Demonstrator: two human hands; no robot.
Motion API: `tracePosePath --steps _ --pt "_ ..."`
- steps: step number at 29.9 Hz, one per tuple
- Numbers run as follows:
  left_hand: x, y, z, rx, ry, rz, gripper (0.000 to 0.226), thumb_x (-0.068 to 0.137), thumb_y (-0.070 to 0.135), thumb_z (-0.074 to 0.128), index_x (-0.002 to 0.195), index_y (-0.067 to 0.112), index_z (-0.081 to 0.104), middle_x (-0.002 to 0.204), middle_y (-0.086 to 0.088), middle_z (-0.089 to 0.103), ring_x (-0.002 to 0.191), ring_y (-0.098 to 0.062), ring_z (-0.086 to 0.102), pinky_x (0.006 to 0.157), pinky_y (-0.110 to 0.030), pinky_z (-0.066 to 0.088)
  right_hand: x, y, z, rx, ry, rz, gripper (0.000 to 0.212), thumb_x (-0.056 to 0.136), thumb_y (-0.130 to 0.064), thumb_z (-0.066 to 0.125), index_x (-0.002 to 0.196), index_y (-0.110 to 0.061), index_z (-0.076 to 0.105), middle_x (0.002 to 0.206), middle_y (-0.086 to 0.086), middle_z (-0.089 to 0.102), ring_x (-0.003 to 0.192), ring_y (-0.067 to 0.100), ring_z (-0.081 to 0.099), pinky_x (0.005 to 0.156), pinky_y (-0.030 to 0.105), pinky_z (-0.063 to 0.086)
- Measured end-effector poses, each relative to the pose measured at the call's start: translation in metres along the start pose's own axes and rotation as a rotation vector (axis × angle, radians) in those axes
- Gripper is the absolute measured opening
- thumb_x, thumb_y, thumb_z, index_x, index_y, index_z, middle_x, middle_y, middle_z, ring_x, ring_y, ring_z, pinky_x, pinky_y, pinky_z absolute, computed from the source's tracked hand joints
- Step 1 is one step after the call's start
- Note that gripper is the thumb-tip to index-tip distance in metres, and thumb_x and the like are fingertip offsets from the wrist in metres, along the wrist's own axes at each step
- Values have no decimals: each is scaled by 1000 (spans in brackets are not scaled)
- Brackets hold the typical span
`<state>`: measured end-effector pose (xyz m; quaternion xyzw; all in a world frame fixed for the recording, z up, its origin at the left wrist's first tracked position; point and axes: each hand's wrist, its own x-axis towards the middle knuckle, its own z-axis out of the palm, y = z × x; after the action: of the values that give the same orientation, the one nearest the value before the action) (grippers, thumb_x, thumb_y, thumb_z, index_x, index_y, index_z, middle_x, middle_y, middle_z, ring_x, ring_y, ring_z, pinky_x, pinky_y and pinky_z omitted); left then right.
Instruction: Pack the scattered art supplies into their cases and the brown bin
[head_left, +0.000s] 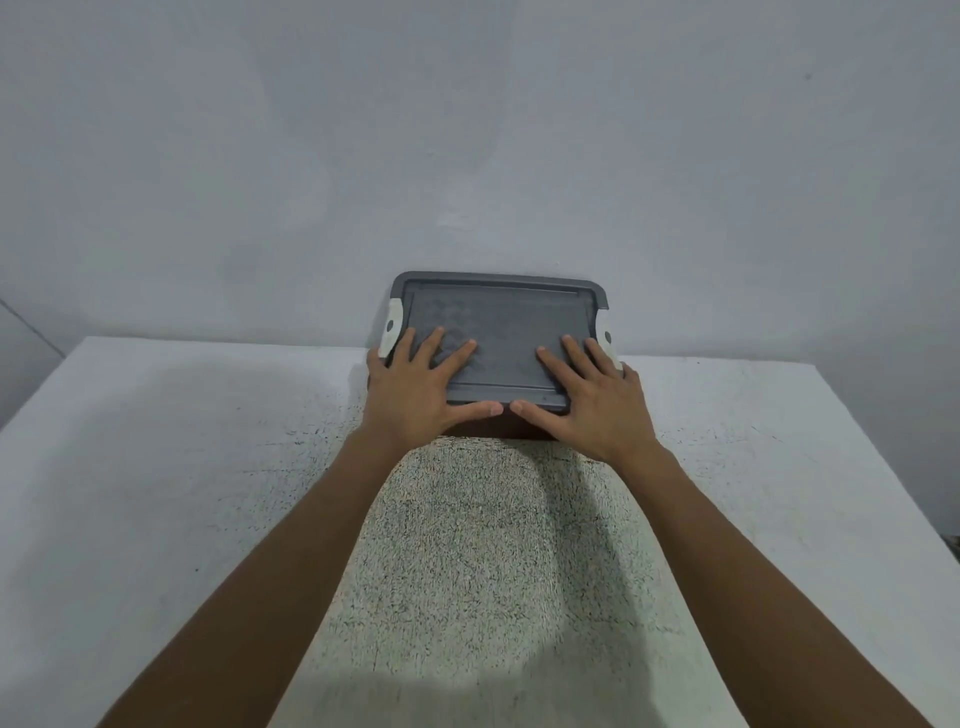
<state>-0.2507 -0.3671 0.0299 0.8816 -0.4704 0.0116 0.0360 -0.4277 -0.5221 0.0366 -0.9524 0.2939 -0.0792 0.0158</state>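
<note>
The brown bin (493, 427) sits at the far edge of the white speckled table (182, 467), close against the pale wall (467, 130), its long axis running left to right along that wall. Its grey lid (498, 332) is on and faces up (only a dark strip of the bin's front shows beneath). The left hand (415, 387) and right hand (592, 400) lie flat on the lid's near half, fingers straight and spread, gripping nothing, thumbs almost meeting. A white latch (390, 326) sits at the left end.
</note>
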Motion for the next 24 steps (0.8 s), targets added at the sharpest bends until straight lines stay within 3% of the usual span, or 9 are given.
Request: tracePosePath --steps 13,21,24 --pt "5 2 2 -17 12 -13 103 57 100 2 148 52 6 162 5 10 149 -28 5 113 -62 13 12 8 2 5 -32 -17 95 69 -95 12 149 -45 26 161 -7 21 149 19 15 112 54 29" --pt "2 6 -5 -22 -53 6 102 62 97 11 151 46 7 163 3 5 149 -29 1 113 -66 4 12 6 -9 -26 -172 -41 100 67 -94 3 153 -41 11 164 -5 7 151 21 2 118 59 9" --pt "-1 13 -20 -48 -96 -39 97 70 92 18 151 38 18 161 -4 15 148 -33 9 113 -63 1 3 -4 -15 -46 -158 -4 94 74 -87 2 151 -36 20 161 0 17 150 30 2 116 61 8"
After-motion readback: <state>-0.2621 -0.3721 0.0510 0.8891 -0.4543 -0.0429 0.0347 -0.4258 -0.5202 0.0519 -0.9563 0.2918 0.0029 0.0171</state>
